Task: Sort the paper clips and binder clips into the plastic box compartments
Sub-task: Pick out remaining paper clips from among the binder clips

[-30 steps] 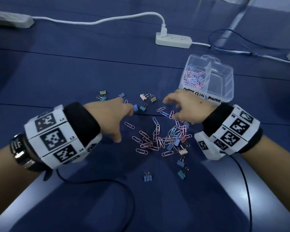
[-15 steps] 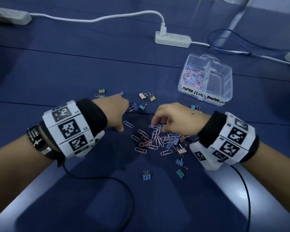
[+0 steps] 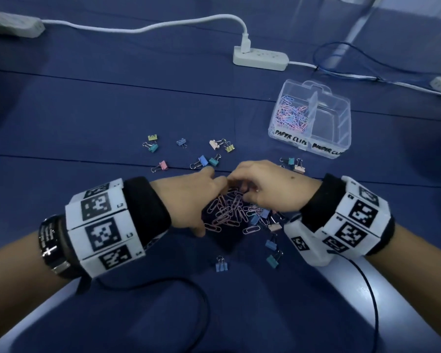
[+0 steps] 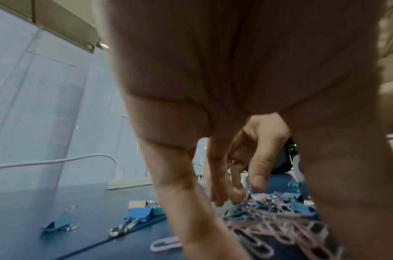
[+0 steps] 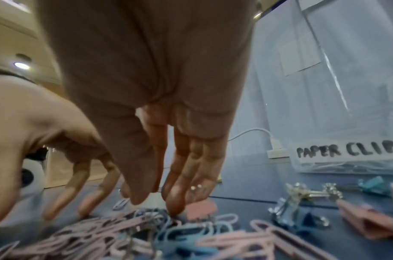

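Both the left hand [image 3: 189, 197] and right hand [image 3: 267, 189] rake relaxed fingers, grasping nothing, round the paper clip pile [image 3: 229, 212] mid-frame, so tangled binder clips [image 3: 262, 217] could ride into the plastic box [image 3: 313, 146] upper right.

We see a bench [image 3: 87, 110] covered in matt blue cloth with faint creases. On it the paper clips [image 3: 227, 212] look coated in smooth pink and blue plastic, and the binder clips [image 3: 270, 243] have matt painted bodies with shiny metal wire handles. The box [image 3: 341, 123] is clear glossy plastic, and the power strip [image 3: 262, 58] is smooth white plastic
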Demonstrator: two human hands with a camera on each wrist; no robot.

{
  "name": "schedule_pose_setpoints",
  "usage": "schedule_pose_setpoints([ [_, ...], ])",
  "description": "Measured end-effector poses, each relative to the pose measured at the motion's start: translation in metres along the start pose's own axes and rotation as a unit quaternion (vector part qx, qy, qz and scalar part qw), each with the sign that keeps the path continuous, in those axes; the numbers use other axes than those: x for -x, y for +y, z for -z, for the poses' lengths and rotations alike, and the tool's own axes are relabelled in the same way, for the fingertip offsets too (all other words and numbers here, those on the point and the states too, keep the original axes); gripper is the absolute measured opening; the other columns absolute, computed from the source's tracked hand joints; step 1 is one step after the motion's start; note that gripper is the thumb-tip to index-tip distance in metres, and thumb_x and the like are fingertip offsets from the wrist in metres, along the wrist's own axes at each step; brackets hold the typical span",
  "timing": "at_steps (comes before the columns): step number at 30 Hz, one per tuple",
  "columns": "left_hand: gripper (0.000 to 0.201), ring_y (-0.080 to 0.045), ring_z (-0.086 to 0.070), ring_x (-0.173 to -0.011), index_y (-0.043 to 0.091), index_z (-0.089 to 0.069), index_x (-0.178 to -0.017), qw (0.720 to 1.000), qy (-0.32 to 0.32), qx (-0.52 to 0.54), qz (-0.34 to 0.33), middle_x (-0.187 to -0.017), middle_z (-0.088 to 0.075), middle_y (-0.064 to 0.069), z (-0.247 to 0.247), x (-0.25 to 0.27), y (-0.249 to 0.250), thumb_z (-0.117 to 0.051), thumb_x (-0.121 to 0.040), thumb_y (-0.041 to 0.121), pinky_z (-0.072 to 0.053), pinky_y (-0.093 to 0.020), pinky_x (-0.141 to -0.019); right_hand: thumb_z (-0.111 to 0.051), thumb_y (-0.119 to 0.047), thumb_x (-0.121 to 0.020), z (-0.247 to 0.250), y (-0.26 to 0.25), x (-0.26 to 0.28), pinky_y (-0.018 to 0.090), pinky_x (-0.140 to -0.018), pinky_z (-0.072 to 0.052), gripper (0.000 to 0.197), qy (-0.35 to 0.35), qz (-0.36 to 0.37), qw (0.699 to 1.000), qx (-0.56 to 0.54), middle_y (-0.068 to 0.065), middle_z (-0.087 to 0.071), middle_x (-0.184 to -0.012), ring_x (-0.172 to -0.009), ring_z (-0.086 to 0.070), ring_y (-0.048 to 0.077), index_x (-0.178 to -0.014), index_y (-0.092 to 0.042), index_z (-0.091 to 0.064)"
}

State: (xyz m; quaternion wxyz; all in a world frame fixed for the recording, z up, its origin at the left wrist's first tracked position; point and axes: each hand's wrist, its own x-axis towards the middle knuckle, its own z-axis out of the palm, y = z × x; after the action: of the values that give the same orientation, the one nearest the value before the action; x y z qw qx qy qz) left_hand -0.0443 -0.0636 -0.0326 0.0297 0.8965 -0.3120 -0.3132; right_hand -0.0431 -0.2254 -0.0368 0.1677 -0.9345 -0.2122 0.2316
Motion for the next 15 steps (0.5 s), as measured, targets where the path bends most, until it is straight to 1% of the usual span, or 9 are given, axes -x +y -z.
schedule_pose_setpoints([
  [2,0.093,-0.021,-0.051,-0.101,0.018,-0.022,-0.138,1.0,0.003,-0.012,-0.014,-0.126,-0.029,-0.004,-0.001,-0.004,0.002,-0.08,-0.065,0.027,-0.047,-0.034,-0.087,-0.055,0.002,-0.08,0.004,0.004,0.007,0.027,-0.078,-0.042,0.038,0.01,-0.013,1.0,-0.004,0.0,-0.048,-0.099,-0.085,-0.05,0.016,-0.115,-0.014,-0.057],
  [4,0.108,-0.023,-0.047,-0.111,0.022,-0.012,-0.144,0.999,0.012,-0.029,-0.03,-0.13,-0.025,-0.005,-0.001,-0.012,0.006,-0.082,-0.062,0.028,-0.046,-0.036,-0.095,-0.054,0.004,-0.08,0.007,0.012,0.014,0.027,-0.08,-0.044,0.042,0.034,-0.034,0.999,-0.014,-0.001,-0.047,-0.099,-0.086,-0.052,0.017,-0.116,-0.015,-0.055],
  [6,0.113,-0.026,-0.041,-0.117,0.026,-0.004,-0.147,0.997,0.015,-0.064,-0.045,-0.132,-0.023,-0.007,0.0,-0.021,0.012,-0.082,-0.064,0.027,-0.043,-0.039,-0.1,-0.056,0.005,-0.079,0.01,0.021,0.018,0.027,-0.081,-0.047,0.041,0.059,-0.054,0.996,-0.037,0.0,-0.048,-0.099,-0.085,-0.054,0.018,-0.115,-0.014,-0.056],
  [7,0.111,-0.027,-0.04,-0.118,0.027,-0.005,-0.147,0.995,0.013,-0.081,-0.051,-0.133,-0.023,-0.007,0.001,-0.024,0.015,-0.08,-0.066,0.026,-0.042,-0.04,-0.101,-0.057,0.006,-0.079,0.011,0.026,0.02,0.028,-0.082,-0.048,0.04,0.069,-0.065,0.995,-0.043,0.0,-0.049,-0.099,-0.085,-0.054,0.018,-0.114,-0.014,-0.057],
  [9,0.096,-0.029,-0.04,-0.119,0.028,-0.017,-0.146,0.993,0.006,-0.103,-0.061,-0.135,-0.027,-0.008,0.004,-0.03,0.021,-0.077,-0.071,0.023,-0.039,-0.041,-0.102,-0.058,0.006,-0.078,0.012,0.035,0.023,0.03,-0.087,-0.047,0.039,0.085,-0.081,0.992,-0.037,0.002,-0.051,-0.101,-0.088,-0.053,0.017,-0.113,-0.013,-0.058],
  [11,0.073,-0.029,-0.045,-0.117,0.025,-0.035,-0.139,0.993,0.015,-0.092,-0.066,-0.133,-0.035,-0.009,0.007,-0.032,0.024,-0.071,-0.076,0.017,-0.041,-0.036,-0.097,-0.06,0.004,-0.079,0.011,0.041,0.027,0.025,-0.087,-0.043,0.037,0.108,-0.085,0.99,-0.032,0.003,-0.052,-0.105,-0.092,-0.05,0.014,-0.111,-0.014,-0.058],
  [13,0.048,-0.028,-0.051,-0.111,0.019,-0.049,-0.126,0.993,0.046,-0.081,-0.07,-0.127,-0.046,-0.009,0.007,-0.033,0.023,-0.065,-0.081,0.012,-0.04,-0.03,-0.084,-0.063,-0.001,-0.079,0.009,0.042,0.032,0.014,-0.079,-0.038,0.034,0.131,-0.073,0.988,-0.029,0.002,-0.051,-0.104,-0.089,-0.048,0.01,-0.109,-0.015,-0.059],
  [14,0.039,-0.027,-0.053,-0.109,0.017,-0.054,-0.12,0.992,0.058,-0.081,-0.071,-0.123,-0.051,-0.009,0.006,-0.033,0.023,-0.062,-0.082,0.011,-0.038,-0.029,-0.079,-0.064,-0.003,-0.078,0.008,0.041,0.035,0.009,-0.073,-0.035,0.034,0.129,-0.065,0.989,-0.027,0.001,-0.051,-0.104,-0.085,-0.047,0.008,-0.109,-0.016,-0.059],
  [15,0.032,-0.026,-0.055,-0.107,0.015,-0.058,-0.115,0.992,0.065,-0.081,-0.073,-0.118,-0.055,-0.009,0.005,-0.033,0.023,-0.061,-0.083,0.01,-0.038,-0.028,-0.076,-0.066,-0.006,-0.078,0.007,0.038,0.036,0.007,-0.069,-0.036,0.035,0.116,-0.058,0.991,-0.024,0.0,-0.051,-0.104,-0.084,-0.046,0.006,-0.11,-0.016,-0.058],
])
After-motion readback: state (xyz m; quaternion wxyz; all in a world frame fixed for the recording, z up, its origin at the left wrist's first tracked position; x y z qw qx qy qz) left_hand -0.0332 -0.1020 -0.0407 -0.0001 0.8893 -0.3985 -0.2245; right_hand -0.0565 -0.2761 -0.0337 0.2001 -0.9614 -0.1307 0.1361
